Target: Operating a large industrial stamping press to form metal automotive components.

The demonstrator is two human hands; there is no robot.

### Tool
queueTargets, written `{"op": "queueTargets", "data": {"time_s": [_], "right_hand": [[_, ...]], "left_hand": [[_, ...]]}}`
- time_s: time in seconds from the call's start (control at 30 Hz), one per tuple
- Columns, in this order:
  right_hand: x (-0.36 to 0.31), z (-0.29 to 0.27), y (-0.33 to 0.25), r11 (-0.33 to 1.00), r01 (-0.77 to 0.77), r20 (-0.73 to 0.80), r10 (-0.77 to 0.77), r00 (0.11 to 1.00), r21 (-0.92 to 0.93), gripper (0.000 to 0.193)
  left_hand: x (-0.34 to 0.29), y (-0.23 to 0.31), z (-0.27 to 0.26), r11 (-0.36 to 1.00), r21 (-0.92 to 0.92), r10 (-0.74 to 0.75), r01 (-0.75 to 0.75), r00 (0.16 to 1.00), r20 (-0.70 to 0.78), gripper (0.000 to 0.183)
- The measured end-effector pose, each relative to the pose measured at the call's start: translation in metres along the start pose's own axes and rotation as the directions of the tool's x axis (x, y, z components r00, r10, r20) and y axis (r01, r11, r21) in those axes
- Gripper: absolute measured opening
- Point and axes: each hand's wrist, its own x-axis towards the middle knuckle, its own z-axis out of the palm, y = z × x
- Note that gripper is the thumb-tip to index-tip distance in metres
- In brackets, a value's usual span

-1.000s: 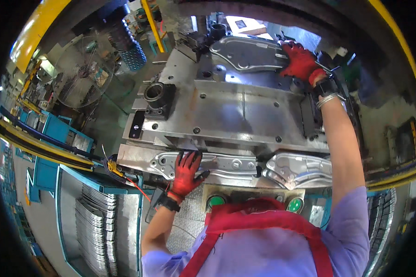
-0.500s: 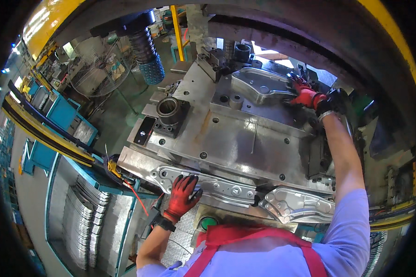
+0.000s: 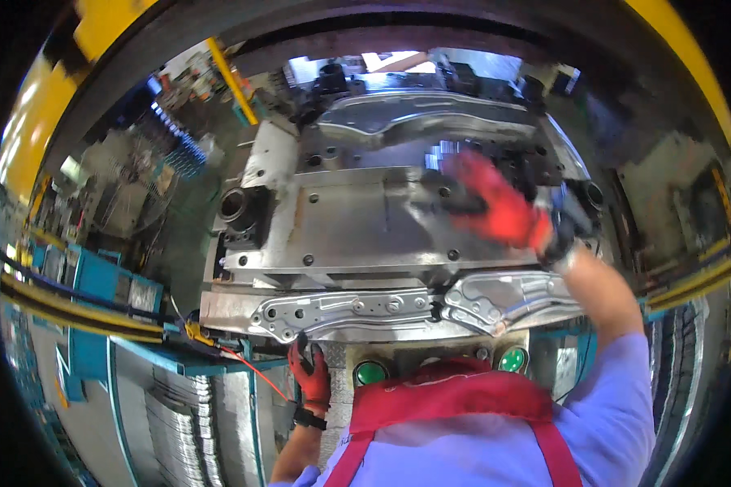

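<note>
My left hand (image 3: pixel 309 378), in a red and black glove, is at the near edge of a long stamped metal panel (image 3: pixel 357 308). Its fingers look parted, their tips by the panel's lower left edge, with no firm hold visible. My right hand (image 3: pixel 495 203), gloved alike, is smeared by motion above the right part of the steel die (image 3: pixel 357 215); its fingers cannot be made out. A second stamped panel (image 3: pixel 503 300) lies right of the first on the front ledge. Another formed metal part (image 3: pixel 422 114) sits on the raised die block at the back.
Two green push buttons (image 3: pixel 371 372) are set in the front box below the ledge. A guide bushing (image 3: pixel 240 209) stands at the die's left corner. Teal racks (image 3: pixel 114 398) hold stacked metal parts at lower left. The dark press frame (image 3: pixel 317 32) arches overhead.
My right hand has come back toward me from the formed part on the die. My left hand has slid off the long panel's face to its near edge. The view has turned.
</note>
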Motion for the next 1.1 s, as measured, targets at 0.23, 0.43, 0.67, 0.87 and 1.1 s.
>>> {"op": "queueTargets", "data": {"time_s": [0.23,0.43,0.67,0.87,1.1], "right_hand": [[-0.287,0.086,-0.046,0.597,-0.642,-0.333,0.802,0.497,0.481,0.033],[-0.387,0.174,-0.034,0.007,-0.801,0.1,0.991,0.084,0.599,0.07],[-0.409,0.209,-0.019,0.024,-0.955,-0.047,0.999,0.01,0.296,0.095],[-0.409,0.205,-0.015,0.013,-0.914,0.034,0.999,0.029,0.405,0.103],[-0.414,0.205,-0.015,0.035,-0.968,0.007,0.999,0.038,0.25,0.1]], "left_hand": [[-0.051,-0.118,0.007,0.88,0.108,-0.438,0.462,0.703,0.56,0.058],[-0.049,-0.08,0.032,0.847,0.08,-0.477,0.526,0.686,0.55,0.052],[-0.044,-0.038,0.038,0.87,0.1,-0.456,0.483,0.71,0.536,0.047],[-0.05,-0.031,0.04,0.83,0.065,-0.525,0.554,0.734,0.432,0.045],[-0.048,0.004,0.046,0.792,0.13,-0.584,0.597,0.679,0.444,0.048]]}}
